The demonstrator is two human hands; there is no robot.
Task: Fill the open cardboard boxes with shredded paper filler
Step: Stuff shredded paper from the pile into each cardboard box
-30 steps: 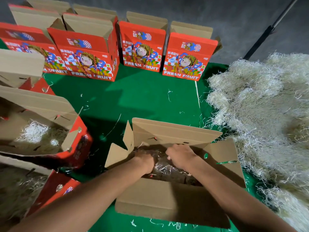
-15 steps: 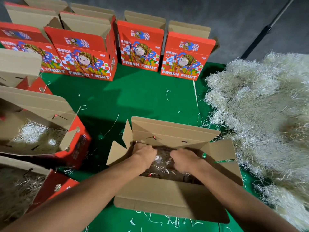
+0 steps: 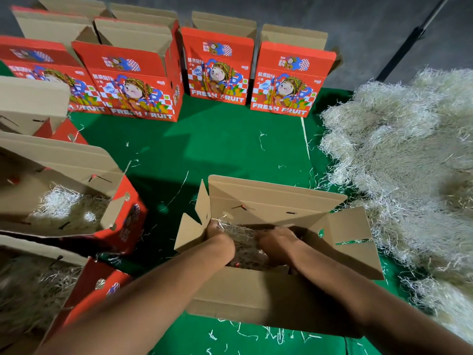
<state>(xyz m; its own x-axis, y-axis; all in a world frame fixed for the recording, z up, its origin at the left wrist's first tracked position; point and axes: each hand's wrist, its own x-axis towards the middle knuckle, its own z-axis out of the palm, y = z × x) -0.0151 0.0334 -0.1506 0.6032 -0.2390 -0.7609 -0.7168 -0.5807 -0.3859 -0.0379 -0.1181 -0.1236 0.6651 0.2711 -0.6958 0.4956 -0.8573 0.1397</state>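
An open box [image 3: 268, 290] sits on the green mat [image 3: 217, 149], its long axis running left to right, flaps spread, beside the filler heap [image 3: 399, 162]. Both hands, left [image 3: 220, 239] and right [image 3: 279, 242], reach inside onto the filler [image 3: 243, 234]; whether their fingers are curled cannot be told.

Both hands are down inside the open cardboard box [image 3: 268, 298] on the green mat [image 3: 217, 149], the left hand [image 3: 220, 242] and the right hand [image 3: 279, 242] resting on the shredded paper filler [image 3: 243, 234] within it. A large pile of loose filler [image 3: 399, 162] lies just to the right of the box. Red fruit boxes [image 3: 217, 70] stand open along the mat's far edge, and two partly filled boxes [image 3: 64, 201] sit at the left.
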